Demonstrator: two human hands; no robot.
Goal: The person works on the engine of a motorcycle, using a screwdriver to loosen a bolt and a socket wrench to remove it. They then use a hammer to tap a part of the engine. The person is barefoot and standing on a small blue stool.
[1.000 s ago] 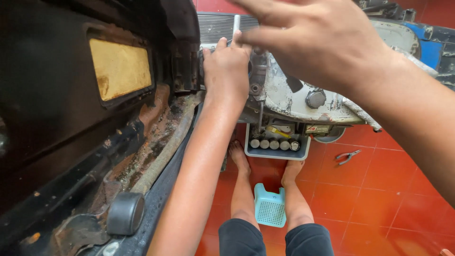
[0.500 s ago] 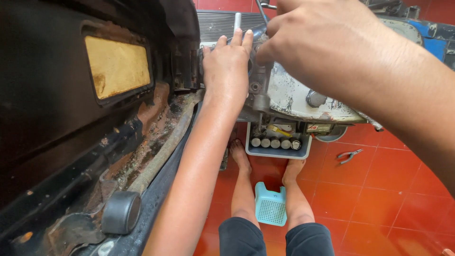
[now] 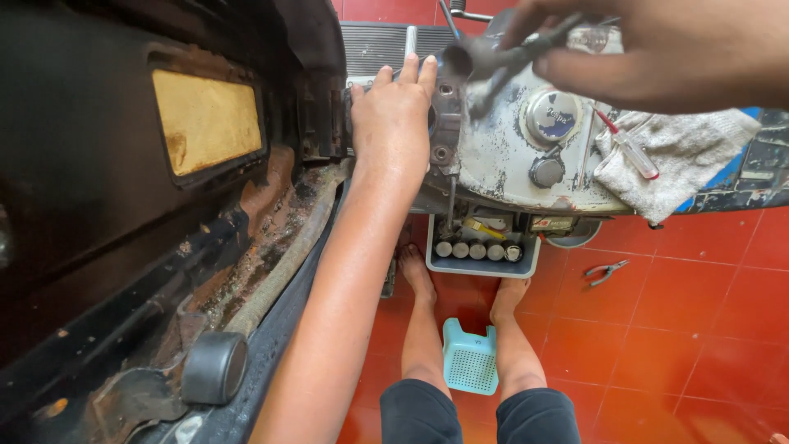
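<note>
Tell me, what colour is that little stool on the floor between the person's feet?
The small plastic stool is light teal, with a perforated top; the head view shows it.

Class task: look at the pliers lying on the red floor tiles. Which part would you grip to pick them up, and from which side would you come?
Grip the pliers by the two handles, probably from straight above. They lie flat on the tiles with bare floor all round and the handles slightly spread, so fingers can close across both; the other end is too small to tell apart.
</note>
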